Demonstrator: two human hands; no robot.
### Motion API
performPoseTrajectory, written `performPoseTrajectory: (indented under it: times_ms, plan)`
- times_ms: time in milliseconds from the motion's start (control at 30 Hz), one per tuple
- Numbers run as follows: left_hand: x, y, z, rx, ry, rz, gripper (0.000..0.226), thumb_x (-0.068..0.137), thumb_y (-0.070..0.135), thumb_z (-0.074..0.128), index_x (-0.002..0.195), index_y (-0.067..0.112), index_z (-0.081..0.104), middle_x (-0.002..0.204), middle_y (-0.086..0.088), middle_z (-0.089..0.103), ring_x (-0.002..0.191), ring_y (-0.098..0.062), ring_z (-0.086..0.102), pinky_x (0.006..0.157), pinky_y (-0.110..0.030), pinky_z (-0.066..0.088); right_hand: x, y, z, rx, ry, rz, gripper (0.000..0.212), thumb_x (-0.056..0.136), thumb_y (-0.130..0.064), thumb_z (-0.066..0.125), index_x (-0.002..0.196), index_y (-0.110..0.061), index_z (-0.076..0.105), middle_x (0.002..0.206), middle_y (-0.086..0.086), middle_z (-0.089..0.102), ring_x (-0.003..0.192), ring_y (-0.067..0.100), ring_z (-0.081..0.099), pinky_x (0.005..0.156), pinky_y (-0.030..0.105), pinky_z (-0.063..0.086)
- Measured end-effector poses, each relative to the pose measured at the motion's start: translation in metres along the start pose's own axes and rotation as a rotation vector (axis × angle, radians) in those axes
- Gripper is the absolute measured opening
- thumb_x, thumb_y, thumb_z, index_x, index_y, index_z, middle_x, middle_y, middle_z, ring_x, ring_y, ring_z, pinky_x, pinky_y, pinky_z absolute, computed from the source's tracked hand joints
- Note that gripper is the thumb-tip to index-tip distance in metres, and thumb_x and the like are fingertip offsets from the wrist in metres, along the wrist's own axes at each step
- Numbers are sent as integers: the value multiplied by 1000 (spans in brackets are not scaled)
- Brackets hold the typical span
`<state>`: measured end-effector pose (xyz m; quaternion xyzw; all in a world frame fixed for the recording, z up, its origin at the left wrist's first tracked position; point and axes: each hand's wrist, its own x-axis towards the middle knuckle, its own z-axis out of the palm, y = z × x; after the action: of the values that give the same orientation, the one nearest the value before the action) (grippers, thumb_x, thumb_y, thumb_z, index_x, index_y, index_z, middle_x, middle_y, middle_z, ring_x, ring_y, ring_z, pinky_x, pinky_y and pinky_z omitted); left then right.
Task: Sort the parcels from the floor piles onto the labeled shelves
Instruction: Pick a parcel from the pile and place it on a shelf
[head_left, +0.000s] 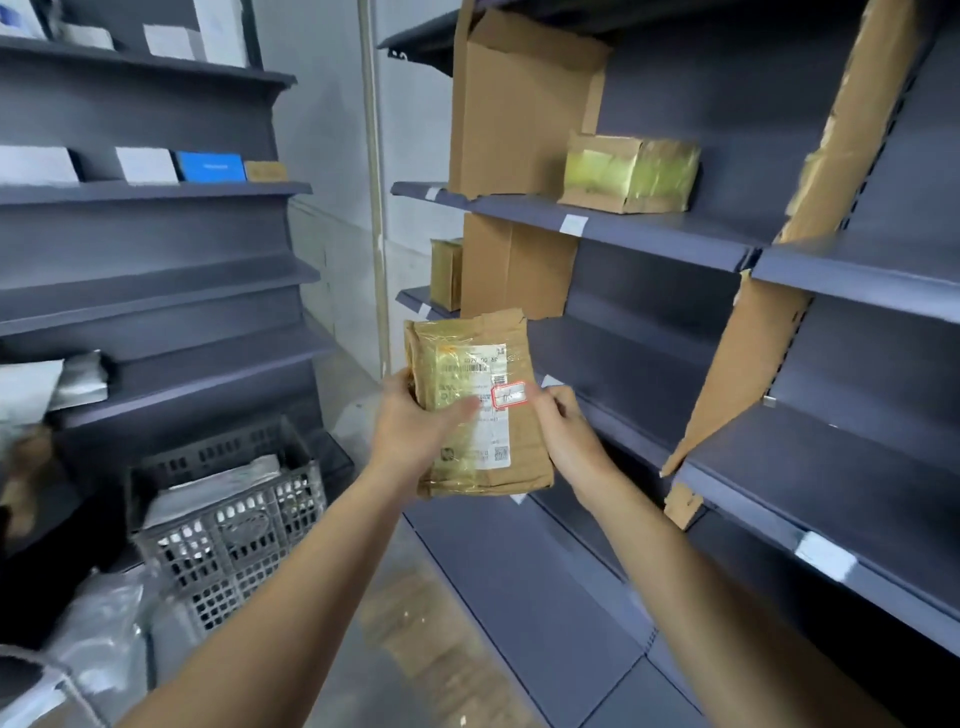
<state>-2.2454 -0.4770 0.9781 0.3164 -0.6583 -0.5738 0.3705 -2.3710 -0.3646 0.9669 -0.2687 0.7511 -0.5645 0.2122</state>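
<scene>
I hold a flat cardboard parcel (480, 374) wrapped in yellowish tape, upright at chest height in front of the right-hand grey shelving (649, 234). Its white shipping label carries a small red-framed sticker with handwriting. My left hand (415, 421) grips the parcel's left edge, thumb across the front. My right hand (563, 431) pinches its right edge near the sticker. On the shelf above lies another taped parcel (631, 174), and a small one (445, 273) stands on a lower shelf at the left end.
Tall cardboard dividers (511, 109) split the right shelves, which have white label tags (573, 224) on their edges. The left shelving (156, 192) holds white and blue parcels. A grey plastic crate (234, 530) with flat parcels and plastic bags (104, 623) sit on the floor at left.
</scene>
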Motion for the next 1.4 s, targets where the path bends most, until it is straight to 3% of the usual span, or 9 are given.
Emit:
performPoseTrajectory:
  times_ms: [133, 300, 533, 700, 833, 1067, 1167, 1300, 1400]
  plan:
    - [89, -17, -21, -45, -84, -11, 52, 75, 18, 84, 115, 23, 50, 93, 16, 63, 78, 1, 64, 46, -9, 46, 65, -8, 47, -3, 74, 26, 38, 91, -66, 44, 104, -31, 50, 110, -5, 65, 101, 12, 59, 89, 34, 45]
    - [202, -18, -55, -28, -166, -14, 59, 72, 22, 86, 122, 18, 55, 103, 8, 70, 81, -2, 68, 49, -10, 48, 139, -41, 105, -9, 149, 24, 45, 85, -73, 46, 103, -31, 50, 106, -6, 66, 103, 13, 62, 98, 42, 47]
    - [326, -6, -86, -37, -164, 46, 65, 73, 15, 85, 121, 17, 40, 95, 10, 61, 74, 4, 59, 45, -4, 41, 238, -87, 158, 11, 173, -34, 48, 90, -69, 44, 112, -26, 50, 108, -7, 65, 103, 11, 61, 97, 39, 48]
    - [411, 5, -94, -30, -191, 61, 68, 74, 17, 85, 123, 19, 38, 94, 13, 59, 77, 0, 60, 47, -10, 44, 316, -106, 185, 53, 140, -91, 55, 76, -82, 47, 102, -34, 50, 104, -6, 71, 100, 14, 67, 91, 40, 54]
    - [474, 14, -96, -36, -190, 97, 70, 74, 17, 85, 125, 19, 38, 93, 13, 59, 77, 0, 61, 47, -11, 44, 373, -125, 198, 46, 122, -161, 51, 92, -66, 42, 109, -19, 49, 98, -5, 70, 92, 11, 67, 69, 23, 50]
    - [557, 31, -101, -65, -211, 133, 72, 72, 17, 87, 130, 14, 45, 95, 11, 63, 78, -3, 65, 51, -16, 48, 444, -151, 215, 15, 167, -244, 45, 87, -71, 45, 98, -27, 50, 102, -4, 70, 96, 12, 67, 93, 43, 53]
    - [589, 42, -105, -77, -235, 164, 72, 71, 18, 87, 131, 14, 46, 95, 12, 64, 75, -2, 66, 50, -16, 49, 466, -169, 221, -16, 199, -275, 47, 85, -75, 44, 96, -29, 50, 105, -6, 68, 99, 11, 65, 97, 44, 50]
    - [626, 55, -112, -109, -293, 168, 66, 72, 19, 86, 128, 14, 53, 100, 5, 69, 74, -6, 69, 48, -18, 51, 486, -186, 230, -46, 246, -311, 49, 79, -80, 43, 92, -34, 52, 108, -6, 66, 102, 13, 64, 99, 47, 48]
    - [657, 64, -117, -103, -374, 187, 37, 76, 18, 82, 109, 20, 64, 97, 3, 73, 77, -11, 72, 55, -23, 53, 502, -197, 240, -65, 307, -341, 47, 77, -82, 43, 89, -38, 54, 111, -4, 65, 104, 15, 64, 99, 49, 49]
